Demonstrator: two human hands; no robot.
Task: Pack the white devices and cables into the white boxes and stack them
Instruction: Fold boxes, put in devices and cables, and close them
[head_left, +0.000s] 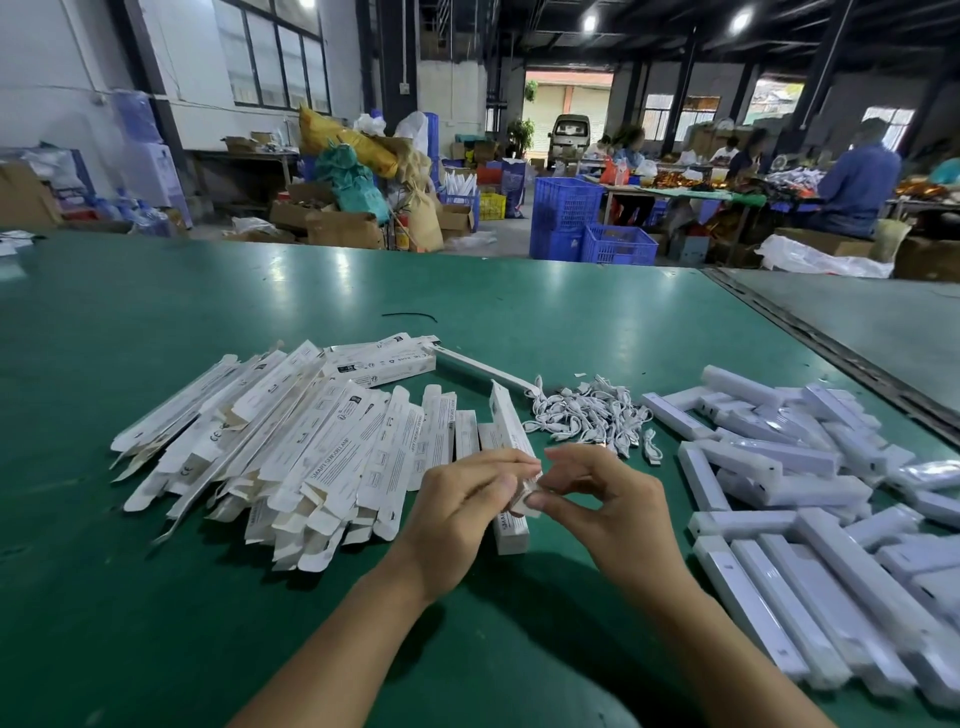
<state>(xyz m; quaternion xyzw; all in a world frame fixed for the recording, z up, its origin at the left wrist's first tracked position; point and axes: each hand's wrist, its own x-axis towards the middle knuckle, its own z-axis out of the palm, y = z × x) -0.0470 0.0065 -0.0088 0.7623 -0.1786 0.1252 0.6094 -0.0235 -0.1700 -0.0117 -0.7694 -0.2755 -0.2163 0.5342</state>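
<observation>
The white box (511, 426) being worked sits just in front of the person on the green table (208, 322). Its long body runs away from them between the flat box pile and the cable heap. Both hands meet at its near end. The left hand (462, 514) grips that end with curled fingers. The right hand (597, 499) pinches the end flap between thumb and forefinger.

The step looks like work on that flap, though I cannot tell whether it is being opened or tucked. The hands hide the mouth, so whether anything is inside cannot be told. A printed box end (511, 532) shows below the hands, and it may be the same box or one under it.

To do this well, the left hand should keep the walls square without squeezing, so the mouth stays a true rectangle. The right hand should bend the flap on its crease and slide the tongue in straight. Thin card like this probably buckles if pushed in at an angle.

To the left, the flat boxes (291, 441) lie fanned in a pile, collapsed and holding nothing, with loose flaps toward the person. A made-up box (384, 364) lies at the far edge of that pile, its contents unseen. The cables (587, 415) are small white bundles heaped just beyond the right hand. The white devices (779, 493) are long bars in a loose heap to the right, none of them boxed.
</observation>
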